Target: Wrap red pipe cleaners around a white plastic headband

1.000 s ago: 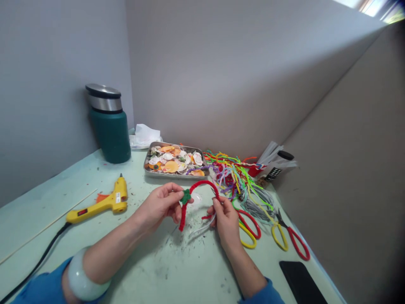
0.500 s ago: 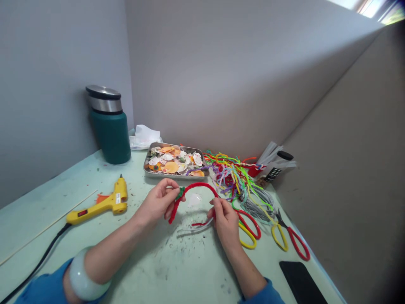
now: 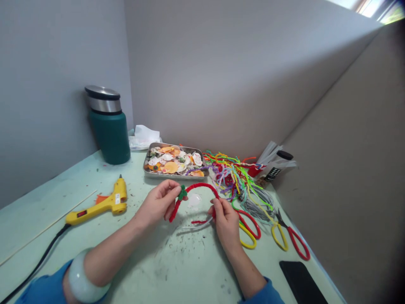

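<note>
A red fuzzy pipe cleaner (image 3: 200, 185) arches between my two hands above the table. My left hand (image 3: 162, 199) pinches its left part, where a small green fuzzy piece (image 3: 182, 193) sits on the red near my fingertips. The red end hangs down below those fingers. My right hand (image 3: 224, 213) closes its thumb and fingers on the right side of the arch. Grey strands (image 3: 194, 229) and a short red bit stick out leftward from under my right fingers. A small whitish clear patch (image 3: 194, 200) shows on the table beneath the arch.
A yellow glue gun (image 3: 101, 207) and a thin stick (image 3: 47, 228) lie at the left, by a green bottle (image 3: 110, 135). Behind my hands stands a metal tray (image 3: 177, 176) of shells. At the right are tangled pipe cleaners (image 3: 232, 173), scissors (image 3: 297, 242) and a black phone (image 3: 302, 283).
The green piece now shows more fully beside my left fingertips, turned toward the camera. My hands have otherwise barely moved.
</note>
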The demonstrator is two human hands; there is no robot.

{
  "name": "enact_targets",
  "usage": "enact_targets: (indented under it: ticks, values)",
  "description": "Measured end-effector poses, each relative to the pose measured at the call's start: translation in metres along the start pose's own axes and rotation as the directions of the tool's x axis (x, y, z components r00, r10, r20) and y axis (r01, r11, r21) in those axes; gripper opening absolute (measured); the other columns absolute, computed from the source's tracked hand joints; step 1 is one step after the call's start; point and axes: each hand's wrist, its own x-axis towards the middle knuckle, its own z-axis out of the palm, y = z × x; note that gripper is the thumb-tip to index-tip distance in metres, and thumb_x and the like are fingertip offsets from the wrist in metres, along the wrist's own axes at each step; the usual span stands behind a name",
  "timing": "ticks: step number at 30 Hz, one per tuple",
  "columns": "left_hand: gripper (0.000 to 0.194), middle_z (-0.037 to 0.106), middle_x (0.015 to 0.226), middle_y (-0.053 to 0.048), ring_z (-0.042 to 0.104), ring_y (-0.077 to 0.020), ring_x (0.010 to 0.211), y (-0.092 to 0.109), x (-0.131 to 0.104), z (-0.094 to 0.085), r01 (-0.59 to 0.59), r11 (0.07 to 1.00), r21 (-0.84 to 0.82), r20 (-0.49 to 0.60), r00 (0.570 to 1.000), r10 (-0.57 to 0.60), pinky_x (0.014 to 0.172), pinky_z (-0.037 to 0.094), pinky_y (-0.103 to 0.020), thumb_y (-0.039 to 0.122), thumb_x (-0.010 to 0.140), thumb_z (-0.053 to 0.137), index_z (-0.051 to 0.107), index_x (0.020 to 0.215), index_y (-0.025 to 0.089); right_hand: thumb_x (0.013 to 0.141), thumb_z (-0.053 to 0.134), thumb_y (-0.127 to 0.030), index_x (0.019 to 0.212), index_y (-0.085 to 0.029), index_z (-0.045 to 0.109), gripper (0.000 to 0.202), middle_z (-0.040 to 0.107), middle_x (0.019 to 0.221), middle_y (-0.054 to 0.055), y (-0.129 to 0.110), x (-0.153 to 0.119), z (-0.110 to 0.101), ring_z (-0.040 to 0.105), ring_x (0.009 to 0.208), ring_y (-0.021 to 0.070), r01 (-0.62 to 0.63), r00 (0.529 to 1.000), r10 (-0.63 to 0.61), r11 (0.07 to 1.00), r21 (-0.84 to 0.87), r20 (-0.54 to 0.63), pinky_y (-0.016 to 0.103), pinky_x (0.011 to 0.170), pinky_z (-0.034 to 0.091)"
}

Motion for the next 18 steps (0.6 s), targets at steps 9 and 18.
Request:
enact_targets:
  ticks: [9, 18]
  values:
    - [0.027, 0.062, 0.061, 0.003, 0.031, -0.0024, 0.031, 0.0016, 0.0004, 0.0025, 0.037, 0.999, 0.009, -0.088, 0.995, -0.036, 0.033, 0.024, -0.017, 0.042, 0.075, 0.061, 0.051, 0.08, 0.018, 0.087, 0.048, -0.04, 0.069, -0.02, 0.057, 0.028, 0.054, 0.058, -0.002, -0.0027, -0.002, 0.0008, 0.047, 0.056, 0.0135, 0.032, 0.999, -0.032, 0.998, -0.048, 0.001, 0.024, 0.055, 0.036]
    - [0.027, 0.057, 0.058, 0.005, 0.037, -0.0045, 0.036, 0.0048, -0.0003, 0.0021, -0.009, 0.998, 0.062, -0.115, 0.993, 0.016, 0.036, 0.026, -0.018, 0.04, 0.076, 0.062, 0.052, 0.09, 0.019, 0.085, 0.051, -0.04, 0.076, -0.019, 0.058, 0.024, 0.057, 0.059, -0.001, -0.0019, -0.0012, 0.0013, 0.049, 0.055, 0.0136, -0.004, 0.999, 0.003, 1.0, 0.015, 0.042, 0.024, 0.055, 0.037]
